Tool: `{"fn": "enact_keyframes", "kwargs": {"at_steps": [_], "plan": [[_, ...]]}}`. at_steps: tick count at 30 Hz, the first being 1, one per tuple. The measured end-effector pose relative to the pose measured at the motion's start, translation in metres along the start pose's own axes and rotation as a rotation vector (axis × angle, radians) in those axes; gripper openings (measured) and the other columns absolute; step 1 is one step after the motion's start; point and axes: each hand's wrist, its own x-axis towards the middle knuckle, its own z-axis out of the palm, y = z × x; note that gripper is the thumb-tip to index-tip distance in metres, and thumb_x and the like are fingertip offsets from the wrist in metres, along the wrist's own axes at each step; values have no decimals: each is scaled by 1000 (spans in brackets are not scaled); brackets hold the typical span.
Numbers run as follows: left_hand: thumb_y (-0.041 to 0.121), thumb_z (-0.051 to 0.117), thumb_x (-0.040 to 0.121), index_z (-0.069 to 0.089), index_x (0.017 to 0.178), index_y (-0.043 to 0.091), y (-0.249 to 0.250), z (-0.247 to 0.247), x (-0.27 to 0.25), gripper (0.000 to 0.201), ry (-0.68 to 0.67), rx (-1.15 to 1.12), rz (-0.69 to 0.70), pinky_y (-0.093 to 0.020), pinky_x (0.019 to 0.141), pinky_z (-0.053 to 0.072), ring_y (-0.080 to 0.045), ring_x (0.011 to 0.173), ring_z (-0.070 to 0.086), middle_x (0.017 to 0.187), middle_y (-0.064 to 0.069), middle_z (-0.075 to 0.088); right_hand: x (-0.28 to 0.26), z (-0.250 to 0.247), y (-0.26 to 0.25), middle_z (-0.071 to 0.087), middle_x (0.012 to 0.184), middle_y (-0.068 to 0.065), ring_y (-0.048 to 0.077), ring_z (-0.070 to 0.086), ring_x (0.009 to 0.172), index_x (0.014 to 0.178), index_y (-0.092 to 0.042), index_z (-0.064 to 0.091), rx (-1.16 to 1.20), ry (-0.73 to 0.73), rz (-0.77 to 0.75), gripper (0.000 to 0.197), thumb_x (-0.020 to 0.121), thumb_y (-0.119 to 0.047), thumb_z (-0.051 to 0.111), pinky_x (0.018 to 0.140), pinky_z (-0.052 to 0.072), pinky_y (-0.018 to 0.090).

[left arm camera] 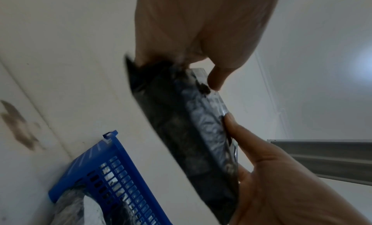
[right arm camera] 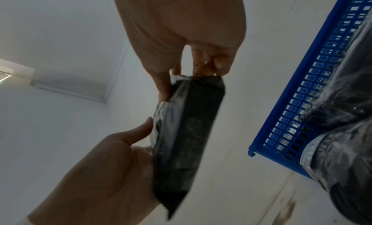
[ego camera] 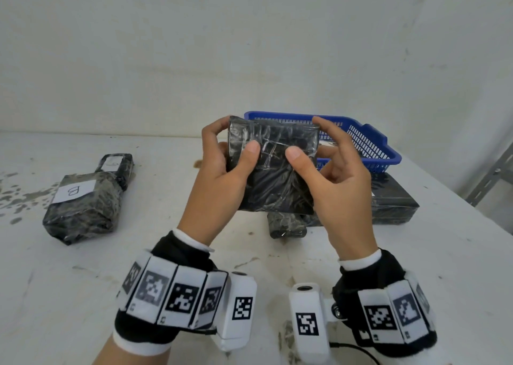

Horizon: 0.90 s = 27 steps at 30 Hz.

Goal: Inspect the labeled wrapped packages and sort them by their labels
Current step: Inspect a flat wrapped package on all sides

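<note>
The step in hand appears to be inspection: a flat rectangular package wrapped in black plastic film and clear tape (ego camera: pixel 273 170) is held up off the worn white table (ego camera: pixel 277 267), in front of the blue perforated plastic basket (ego camera: pixel 369 140), and no label shows on the face turned toward the head camera. The next move probably calls for turning the package over to find its label, then setting it with its matching group; a black-wrapped package bearing a white paper label marked B (ego camera: pixel 82 208) lies well apart on the left of the table. The left hand (ego camera: pixel 222 170) grips the package's left edge, thumb pressed on the front and fingers curled over the top corner. The right hand (ego camera: pixel 333 170) mirrors it on the right edge, thumb on the front, forefinger hooked over the top.
</note>
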Motion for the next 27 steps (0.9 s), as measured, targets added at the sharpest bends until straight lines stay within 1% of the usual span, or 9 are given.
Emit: {"fn": "enact_keyframes", "kwargs": {"at_steps": [4,6,8,10,12,16,21,24,27], "plan": [[29,50,98,36,124,37,1,-4,1,30,2,54,2,-31,81,57,-6,94,69,109,-1,69,-1,0,-2,73,110,-2,57,60,86,130,-40,59,56,-32,4,45,88,-35,76,69,58,61],[33,47,98,37,131,34,1,-4,1,35,-2,61,-2,-24,81,56,2,94,66,108,8,67,-1,0,-3,74,109,-1,53,64,88,124,-41,61,83,-40,23,38,89,-30,73,72,60,59],[35,43,99,39,135,31,2,-3,1,36,-20,73,-1,-18,80,55,9,94,63,109,16,62,0,-1,-6,74,107,1,34,72,80,121,-37,62,120,-47,47,33,91,-26,69,67,63,42],[34,39,101,42,133,31,2,-2,0,32,-20,94,1,-16,78,54,12,94,62,109,18,61,0,-4,-9,72,96,4,7,68,60,118,-28,63,169,-53,59,26,93,-22,65,54,53,18],[37,37,101,44,131,31,3,-2,0,31,-8,87,-6,-14,76,54,15,91,61,107,20,60,-1,-5,-10,68,85,1,1,57,47,116,-23,63,171,-59,59,21,95,-21,63,47,45,13],[38,37,99,44,130,26,3,0,-1,34,-10,87,16,-8,70,50,17,87,60,105,19,59,-2,-3,-12,66,68,-11,2,52,41,108,-21,62,191,-38,56,24,86,-30,65,44,42,15],[36,46,92,44,127,18,4,4,-4,39,-20,77,58,-7,70,48,12,87,62,105,13,61,-4,1,-14,72,94,7,5,63,54,103,-27,57,165,-56,53,28,79,-32,71,45,46,14],[43,47,85,44,127,18,6,6,-4,49,-34,61,82,-9,71,49,11,87,63,104,13,61,-4,2,-11,72,102,8,17,73,71,106,-31,57,151,-50,60,35,76,-35,75,56,60,30],[46,51,86,44,127,23,5,5,-4,47,-22,79,84,-13,73,52,8,92,63,104,14,61,-5,3,-10,71,108,3,27,75,79,111,-32,55,110,-45,60,41,77,-34,78,63,63,42]]}}
